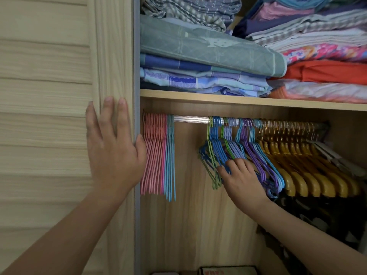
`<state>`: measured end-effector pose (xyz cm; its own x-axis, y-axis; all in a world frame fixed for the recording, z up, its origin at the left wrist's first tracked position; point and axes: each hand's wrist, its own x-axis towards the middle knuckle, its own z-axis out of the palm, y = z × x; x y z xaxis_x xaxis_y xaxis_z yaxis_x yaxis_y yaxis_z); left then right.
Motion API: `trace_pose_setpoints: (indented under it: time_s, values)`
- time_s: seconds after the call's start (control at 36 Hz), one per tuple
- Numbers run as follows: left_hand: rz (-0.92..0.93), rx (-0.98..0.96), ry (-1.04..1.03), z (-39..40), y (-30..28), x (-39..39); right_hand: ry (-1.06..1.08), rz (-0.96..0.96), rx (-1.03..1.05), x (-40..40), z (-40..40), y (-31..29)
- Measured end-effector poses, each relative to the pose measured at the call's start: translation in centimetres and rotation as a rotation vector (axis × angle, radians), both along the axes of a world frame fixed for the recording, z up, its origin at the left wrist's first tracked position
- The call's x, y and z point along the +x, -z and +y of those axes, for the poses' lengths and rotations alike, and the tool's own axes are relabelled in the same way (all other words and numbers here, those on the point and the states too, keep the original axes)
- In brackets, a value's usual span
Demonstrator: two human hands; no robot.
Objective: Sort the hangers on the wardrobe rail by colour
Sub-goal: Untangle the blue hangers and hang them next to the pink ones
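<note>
A ribbed silver metal wardrobe rail [191, 119] runs under the shelf. At its left end hangs a tight bunch of thin pink wire hangers [154, 155], with a few thin light-blue wire hangers [170, 159] touching it on the right. Past a bare stretch of rail hangs a mixed, tangled cluster of blue, green, lilac and purple wire hangers [241, 147], tilted. Right of it hangs a row of thick mustard-yellow plastic hangers [309, 175].

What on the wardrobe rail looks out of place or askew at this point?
The middle cluster of mixed hangers is jumbled: blue, green, lilac and purple ones hang tilted and interleaved, where the right hand reaches in. The pink hangers and light blue hangers at the left hang straight and grouped.
</note>
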<state>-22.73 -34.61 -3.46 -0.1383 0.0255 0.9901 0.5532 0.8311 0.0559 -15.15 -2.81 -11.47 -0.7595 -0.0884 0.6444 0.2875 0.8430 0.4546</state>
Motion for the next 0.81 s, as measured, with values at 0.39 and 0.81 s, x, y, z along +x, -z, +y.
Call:
trace_pose_setpoints:
  time_s: [0.39,0.81]
  values:
    - [0.001,0.0,-0.022,0.0,0.1,-0.1,-0.053,0.151,-0.21,-0.3,-1.3,-2.4]
    - [-0.003,0.012,-0.008,0.1,0.1,0.1,-0.011,0.146,-0.501,-5.3,-0.7,-9.0]
